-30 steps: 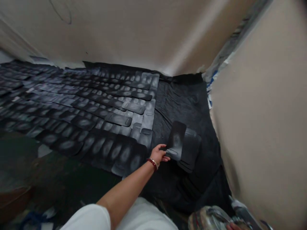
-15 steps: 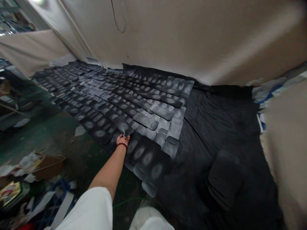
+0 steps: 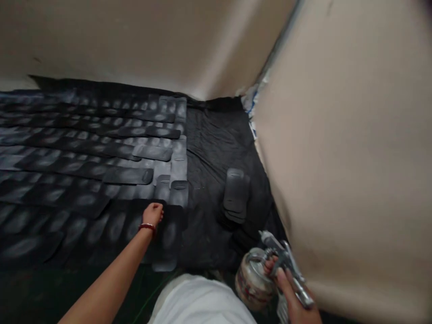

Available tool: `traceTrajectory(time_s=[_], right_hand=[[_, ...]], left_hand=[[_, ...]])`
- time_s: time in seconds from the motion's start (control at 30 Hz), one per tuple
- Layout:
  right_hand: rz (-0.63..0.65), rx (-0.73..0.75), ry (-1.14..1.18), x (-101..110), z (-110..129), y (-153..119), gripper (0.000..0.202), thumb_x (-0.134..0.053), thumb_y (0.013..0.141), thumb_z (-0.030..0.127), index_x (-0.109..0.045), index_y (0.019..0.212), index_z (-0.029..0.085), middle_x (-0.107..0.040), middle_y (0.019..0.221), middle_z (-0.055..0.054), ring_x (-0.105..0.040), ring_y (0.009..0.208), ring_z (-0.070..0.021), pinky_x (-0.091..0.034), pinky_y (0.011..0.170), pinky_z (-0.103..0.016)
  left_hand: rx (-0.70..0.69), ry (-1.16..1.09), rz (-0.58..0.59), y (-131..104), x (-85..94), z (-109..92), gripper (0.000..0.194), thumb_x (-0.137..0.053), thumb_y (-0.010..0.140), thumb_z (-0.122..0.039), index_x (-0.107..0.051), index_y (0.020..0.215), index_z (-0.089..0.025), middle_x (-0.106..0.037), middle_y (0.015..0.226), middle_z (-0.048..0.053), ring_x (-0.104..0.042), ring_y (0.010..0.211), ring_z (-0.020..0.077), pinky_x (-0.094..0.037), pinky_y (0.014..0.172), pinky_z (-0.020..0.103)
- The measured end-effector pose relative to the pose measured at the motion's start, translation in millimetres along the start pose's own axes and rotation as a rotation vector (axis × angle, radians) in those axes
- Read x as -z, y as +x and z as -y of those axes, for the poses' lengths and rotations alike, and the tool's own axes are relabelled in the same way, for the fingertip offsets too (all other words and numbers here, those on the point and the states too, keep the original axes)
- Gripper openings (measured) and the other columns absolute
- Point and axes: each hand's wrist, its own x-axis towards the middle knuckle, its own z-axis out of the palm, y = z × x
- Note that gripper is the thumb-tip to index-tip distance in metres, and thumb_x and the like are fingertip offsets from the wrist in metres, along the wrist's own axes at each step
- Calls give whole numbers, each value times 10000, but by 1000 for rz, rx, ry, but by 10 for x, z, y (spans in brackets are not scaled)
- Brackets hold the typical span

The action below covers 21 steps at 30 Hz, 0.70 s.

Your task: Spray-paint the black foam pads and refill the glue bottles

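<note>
Dark panel [image 3: 168, 234] lies at the near right end of the overlapping rows on the black sheet [image 3: 209, 148] | left hand [image 3: 153, 213] curled, resting on its far edge | right hand [image 3: 286, 288] grips spray gun [image 3: 270, 270] | small stack of panels [image 3: 236, 193] just right.

Rows of flat, matt black rounded panels [image 3: 84, 171] with dull grey sheen lie on wrinkled black cloth [image 3: 216, 139]; a paint-stained, shiny metal spray gun [image 3: 270, 270].
</note>
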Motion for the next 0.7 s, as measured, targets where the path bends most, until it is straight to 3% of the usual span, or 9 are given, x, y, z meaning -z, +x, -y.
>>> traceTrajectory(time_s=[0.07,0.13,0.2,0.27,0.37,0.53,0.7], right_hand=[[58,-26,68,-28,-43,11,435,-679,795,545,-744,1021,179,-724,1102,-101,-612,1145,-306,-512,956,-370],[85,-11,109,-52,-59,8,436,-659,818,538,-737,1036,170,-720,1111,-107,-626,1117,-297,-493,972,-372],[64,11,111,-59,-65,-9,429,-656,822,533,-737,1021,162,-728,1075,-114,-648,1063,-299,-499,949,-380],[58,30,109,-54,-68,-24,423,-646,831,531,-734,992,151,-733,1026,-117,-662,1010,-298,-511,914,-379],[59,52,112,-47,-55,-17,415,-625,846,531,-722,945,139,-729,931,-104,-671,920,-277,-524,851,-352],[80,128,91,-46,91,46,368,-592,873,510,-683,873,154,-689,839,-68,-646,866,-246,-514,775,-298],[37,144,104,-24,276,128,349,-585,867,520,-655,833,180,-672,773,-46,-638,788,-223,-515,724,-273]], left_hand=[[-70,35,321,-367,-765,-185,60,-554,841,-218,-550,813,-165,-580,586,-15,-545,424,123,-395,407,194],[-155,138,526,-747,-1436,-373,57,-521,862,-214,-538,820,-178,-602,626,2,-576,458,137,-408,445,211],[-280,297,505,-1024,-1936,-551,87,-575,848,-254,-532,818,-184,-630,679,33,-634,569,173,-443,539,239],[-335,437,384,-1139,-2254,-703,209,-668,797,-334,-525,828,-185,-657,764,83,-672,741,235,-462,649,278],[-319,558,334,-1097,-2462,-853,276,-725,748,-345,-498,760,-187,-661,834,132,-657,885,292,-454,739,317],[-476,506,355,-1059,-2512,-894,261,-679,757,-166,-441,657,-205,-614,733,52,-635,799,223,-430,699,267],[-304,375,485,-1199,-2551,-808,295,-601,788,-70,-385,638,-204,-502,553,-30,-584,553,134,-385,535,200]])
